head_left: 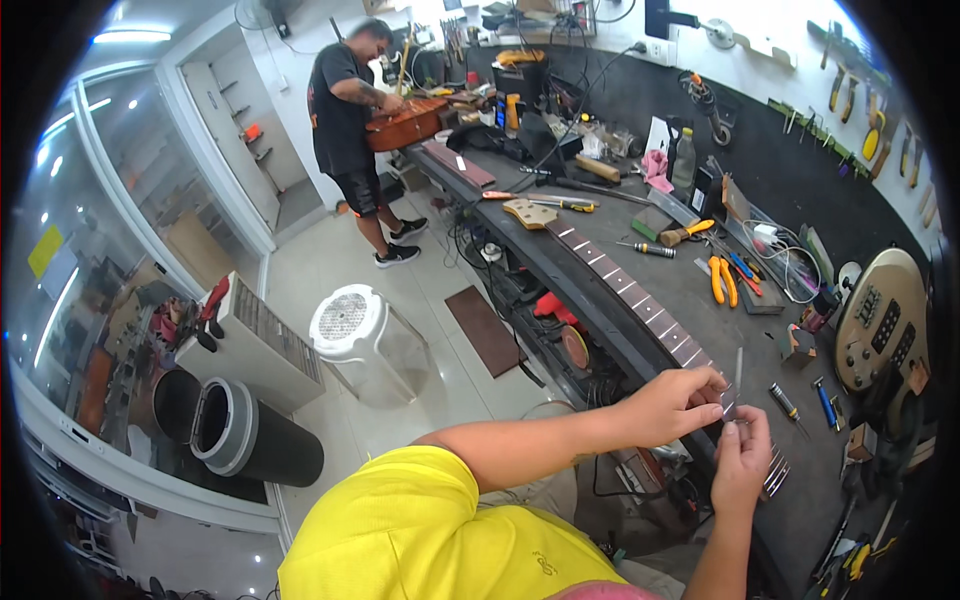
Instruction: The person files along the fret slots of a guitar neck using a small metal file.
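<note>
A bass guitar neck [640,296] with a dark fretboard and metal frets lies along the bench's near edge, its pale headstock [530,213] at the far end. Over the body end of the neck, my left hand [682,405] is closed, thumb and fingertips pinched against a thin grey strip [739,364]. The thumb and forefinger of my right hand [742,462] close on its lower end. Fingers cover part of the strip, so its exact kind is not clear. Just right of my hands lie a screwdriver [785,402] and a blue-handled tool [826,404].
Orange-handled pliers [722,281], a brush [687,232] and a clear bottle [684,160] are on the bench [620,225]. A gold bass body [882,320] leans at right. Left stand a white stool [368,345] and a black bin [262,435]. Another person [350,110] handles an acoustic guitar [408,123].
</note>
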`<state>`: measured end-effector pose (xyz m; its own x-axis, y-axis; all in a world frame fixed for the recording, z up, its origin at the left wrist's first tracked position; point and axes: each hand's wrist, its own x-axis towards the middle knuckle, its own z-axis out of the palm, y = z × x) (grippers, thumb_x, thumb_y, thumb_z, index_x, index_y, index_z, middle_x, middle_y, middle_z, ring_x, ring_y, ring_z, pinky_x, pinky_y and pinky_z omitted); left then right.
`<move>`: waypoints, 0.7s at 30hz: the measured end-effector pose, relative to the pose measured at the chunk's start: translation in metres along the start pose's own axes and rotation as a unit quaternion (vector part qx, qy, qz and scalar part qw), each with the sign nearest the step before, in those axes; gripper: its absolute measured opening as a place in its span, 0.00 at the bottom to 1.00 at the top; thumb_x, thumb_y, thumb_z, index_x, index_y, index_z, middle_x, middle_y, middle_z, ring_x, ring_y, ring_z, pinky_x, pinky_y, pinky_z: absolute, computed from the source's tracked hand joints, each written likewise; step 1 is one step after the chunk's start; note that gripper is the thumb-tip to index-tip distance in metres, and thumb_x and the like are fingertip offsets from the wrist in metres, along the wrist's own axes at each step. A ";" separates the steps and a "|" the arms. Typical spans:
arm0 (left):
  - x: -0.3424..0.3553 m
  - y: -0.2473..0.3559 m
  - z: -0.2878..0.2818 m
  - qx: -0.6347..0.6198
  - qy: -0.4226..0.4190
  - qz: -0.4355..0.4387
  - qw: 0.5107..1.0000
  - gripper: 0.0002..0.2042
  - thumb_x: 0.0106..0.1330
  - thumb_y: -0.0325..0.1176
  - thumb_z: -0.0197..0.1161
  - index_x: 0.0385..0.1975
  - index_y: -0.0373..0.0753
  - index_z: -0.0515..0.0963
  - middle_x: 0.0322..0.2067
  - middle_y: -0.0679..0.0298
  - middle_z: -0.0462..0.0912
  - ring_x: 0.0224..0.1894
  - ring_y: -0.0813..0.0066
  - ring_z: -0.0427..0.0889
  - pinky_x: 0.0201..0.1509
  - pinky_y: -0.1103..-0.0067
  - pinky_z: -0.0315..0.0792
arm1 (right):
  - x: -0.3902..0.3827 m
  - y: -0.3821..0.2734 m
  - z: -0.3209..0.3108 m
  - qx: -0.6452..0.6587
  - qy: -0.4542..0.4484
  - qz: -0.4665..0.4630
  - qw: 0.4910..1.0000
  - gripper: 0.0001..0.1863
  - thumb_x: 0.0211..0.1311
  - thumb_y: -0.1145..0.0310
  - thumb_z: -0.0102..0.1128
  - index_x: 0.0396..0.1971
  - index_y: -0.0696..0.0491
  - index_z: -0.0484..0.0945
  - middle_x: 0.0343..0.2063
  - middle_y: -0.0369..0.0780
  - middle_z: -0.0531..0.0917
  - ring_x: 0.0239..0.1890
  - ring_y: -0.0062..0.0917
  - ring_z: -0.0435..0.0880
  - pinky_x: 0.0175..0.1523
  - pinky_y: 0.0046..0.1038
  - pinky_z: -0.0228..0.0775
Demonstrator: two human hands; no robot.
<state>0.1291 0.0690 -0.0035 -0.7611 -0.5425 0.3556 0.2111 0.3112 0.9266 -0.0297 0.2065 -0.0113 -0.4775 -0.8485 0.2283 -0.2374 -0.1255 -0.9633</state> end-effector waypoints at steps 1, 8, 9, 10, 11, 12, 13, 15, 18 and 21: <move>-0.004 0.000 0.007 0.007 0.000 0.003 1.000 0.19 0.80 0.33 0.69 0.61 0.26 0.77 0.46 0.53 0.90 0.51 0.67 0.89 0.59 0.70 0.83 | -0.006 -0.005 0.007 -0.041 0.016 -0.003 0.999 0.06 0.80 0.77 0.57 0.51 0.58 0.77 0.26 0.28 0.73 0.27 0.10 0.67 0.32 0.22 0.59; -0.020 -0.012 0.037 -0.148 0.038 -0.133 0.979 0.08 0.82 0.31 0.68 0.48 0.33 0.80 0.41 0.66 0.86 0.45 0.81 0.85 0.52 0.76 0.82 | -0.042 -0.012 0.025 -0.125 0.045 -0.039 0.990 0.07 0.78 0.73 0.66 0.42 0.59 0.77 0.26 0.39 0.84 0.27 0.22 0.82 0.35 0.30 0.72; -0.023 -0.012 0.041 -0.151 0.037 -0.131 0.979 0.08 0.82 0.31 0.68 0.48 0.33 0.80 0.41 0.66 0.86 0.45 0.81 0.85 0.52 0.76 0.82 | -0.047 -0.014 0.025 -0.136 0.044 -0.043 0.989 0.08 0.77 0.72 0.68 0.41 0.59 0.77 0.27 0.41 0.86 0.27 0.24 0.84 0.35 0.31 0.74; -0.024 -0.011 0.045 -0.191 0.038 -0.148 0.970 0.07 0.82 0.31 0.68 0.47 0.34 0.80 0.40 0.67 0.86 0.43 0.82 0.85 0.49 0.77 0.82 | -0.052 -0.011 0.024 -0.142 0.045 -0.052 0.987 0.09 0.76 0.72 0.69 0.41 0.59 0.76 0.25 0.40 0.84 0.26 0.25 0.83 0.35 0.31 0.74; -0.026 -0.010 0.048 -0.231 0.039 -0.164 0.958 0.07 0.82 0.31 0.68 0.46 0.34 0.80 0.40 0.67 0.86 0.41 0.82 0.84 0.47 0.78 0.82 | -0.055 -0.011 0.022 -0.144 0.046 -0.053 0.987 0.09 0.76 0.72 0.69 0.41 0.59 0.76 0.25 0.40 0.84 0.26 0.25 0.83 0.35 0.31 0.74; -0.028 -0.008 0.051 -0.232 0.039 -0.162 0.958 0.07 0.82 0.31 0.68 0.46 0.34 0.80 0.40 0.67 0.86 0.41 0.82 0.84 0.47 0.78 0.82 | -0.058 -0.012 0.020 -0.132 0.046 -0.054 0.989 0.09 0.76 0.72 0.69 0.40 0.59 0.76 0.25 0.40 0.84 0.26 0.24 0.82 0.35 0.31 0.74; -0.033 -0.008 0.056 -0.221 0.031 -0.162 0.961 0.07 0.83 0.33 0.66 0.46 0.35 0.79 0.39 0.68 0.85 0.40 0.83 0.83 0.44 0.79 0.81 | -0.064 -0.012 0.019 -0.119 0.047 -0.051 0.991 0.09 0.76 0.72 0.68 0.39 0.59 0.76 0.25 0.41 0.84 0.26 0.24 0.82 0.35 0.30 0.74; -0.042 -0.006 0.056 -0.192 0.017 -0.159 0.968 0.08 0.86 0.36 0.62 0.46 0.38 0.78 0.38 0.70 0.84 0.36 0.84 0.81 0.38 0.81 0.78 | -0.070 -0.004 0.004 -0.168 0.051 -0.065 0.982 0.09 0.76 0.72 0.68 0.37 0.59 0.77 0.25 0.39 0.83 0.27 0.20 0.80 0.35 0.30 0.72; -0.056 -0.007 0.064 -0.199 -0.040 -0.166 0.965 0.08 0.88 0.36 0.59 0.48 0.39 0.77 0.35 0.71 0.83 0.34 0.85 0.79 0.38 0.81 0.76 | -0.077 0.001 -0.020 -0.093 0.043 0.003 0.995 0.11 0.79 0.69 0.66 0.36 0.57 0.78 0.26 0.33 0.81 0.27 0.14 0.76 0.33 0.24 0.69; -0.065 -0.022 0.083 -0.229 -0.119 -0.140 0.956 0.08 0.88 0.36 0.59 0.49 0.38 0.78 0.33 0.71 0.83 0.35 0.85 0.80 0.40 0.81 0.76 | -0.079 -0.010 -0.031 -0.044 0.013 0.070 0.997 0.11 0.80 0.67 0.67 0.37 0.56 0.78 0.26 0.32 0.81 0.28 0.12 0.76 0.32 0.22 0.68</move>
<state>0.1230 0.1623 -0.0575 -0.9333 -0.3454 0.0985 0.1837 -0.2234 0.9573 -0.0159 0.2904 -0.0153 -0.5329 -0.8405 0.0975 -0.2395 0.0393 -0.9701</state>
